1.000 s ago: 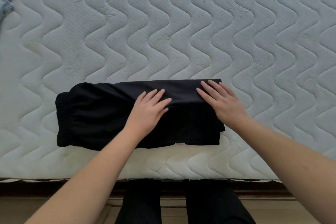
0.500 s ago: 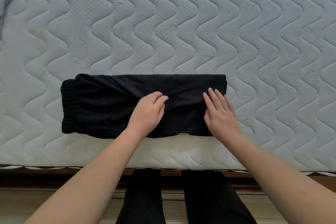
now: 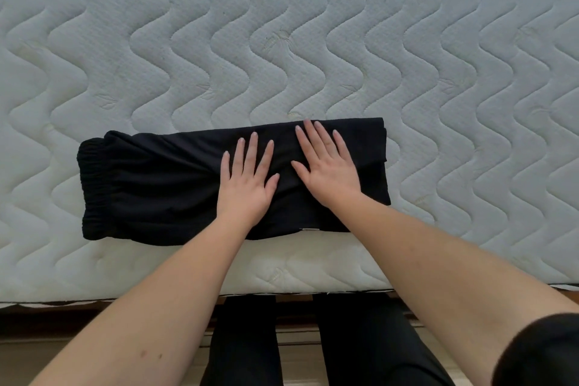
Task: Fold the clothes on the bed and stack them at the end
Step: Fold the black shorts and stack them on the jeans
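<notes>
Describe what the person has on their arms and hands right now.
Both forearms are bare from wrist to elbow. The left hand and right hand wear no gloves, rings, watch or bracelets that show. A black short sleeve edge shows at the right upper arm; the left arm's sleeve is out of view.

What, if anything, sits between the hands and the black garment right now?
Nothing visible. The left hand and right hand lie flat, fingers straight, directly on the folded black garment, which rests on the quilted mattress. The stacking spot is out of view.
</notes>
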Demonstrator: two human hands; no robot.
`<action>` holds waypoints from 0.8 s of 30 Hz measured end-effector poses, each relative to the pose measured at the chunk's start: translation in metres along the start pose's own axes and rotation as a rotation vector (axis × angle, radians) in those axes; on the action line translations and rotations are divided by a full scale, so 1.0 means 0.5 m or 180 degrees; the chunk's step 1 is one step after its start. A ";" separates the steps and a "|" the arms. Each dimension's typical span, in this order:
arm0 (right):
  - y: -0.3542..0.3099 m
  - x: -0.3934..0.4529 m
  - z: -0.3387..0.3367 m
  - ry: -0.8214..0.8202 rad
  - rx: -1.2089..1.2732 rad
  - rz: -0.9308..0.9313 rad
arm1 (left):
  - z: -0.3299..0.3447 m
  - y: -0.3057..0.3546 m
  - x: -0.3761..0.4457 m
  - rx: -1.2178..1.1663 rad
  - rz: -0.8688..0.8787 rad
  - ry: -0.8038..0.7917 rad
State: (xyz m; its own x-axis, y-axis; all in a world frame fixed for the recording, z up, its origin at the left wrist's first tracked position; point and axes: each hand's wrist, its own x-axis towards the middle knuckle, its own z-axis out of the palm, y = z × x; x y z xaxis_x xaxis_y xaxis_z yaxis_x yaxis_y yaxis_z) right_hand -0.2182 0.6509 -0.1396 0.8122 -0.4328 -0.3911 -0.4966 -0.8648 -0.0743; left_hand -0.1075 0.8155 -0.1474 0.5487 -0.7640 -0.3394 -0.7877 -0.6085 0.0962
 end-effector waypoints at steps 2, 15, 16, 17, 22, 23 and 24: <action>0.052 -0.017 0.007 0.0020 -0.0071 0.0190 | 0.008 0.006 0.005 0.0035 -0.0035 -0.0008; 0.156 -0.069 -0.048 0.0019 0.1624 0.2360 | -0.005 -0.012 -0.016 -0.0016 0.0536 0.0259; 0.154 -0.064 -0.050 -0.0157 0.1332 0.2226 | 0.000 -0.011 -0.027 -0.0007 0.0657 0.0265; 0.152 -0.061 -0.050 -0.0251 0.1265 0.2108 | 0.005 -0.010 -0.038 0.0035 0.0724 0.0243; 0.150 -0.070 -0.056 -0.0320 0.1825 0.1751 | 0.015 0.007 -0.048 0.0264 0.0545 0.0043; 0.156 -0.075 -0.054 -0.0308 0.1898 0.1730 | 0.014 0.013 -0.043 0.0278 0.0562 0.0041; 0.165 -0.080 -0.055 -0.0283 0.2035 0.1764 | 0.014 0.019 -0.037 0.0300 0.0597 0.0054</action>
State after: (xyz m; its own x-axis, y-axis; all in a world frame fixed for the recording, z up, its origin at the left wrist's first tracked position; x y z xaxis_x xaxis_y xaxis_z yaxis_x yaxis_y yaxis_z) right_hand -0.2831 0.5901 -0.1046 0.3870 -0.7067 -0.5924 -0.9146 -0.2123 -0.3443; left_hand -0.1272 0.8250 -0.1467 0.3940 -0.8661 -0.3077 -0.8988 -0.4331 0.0681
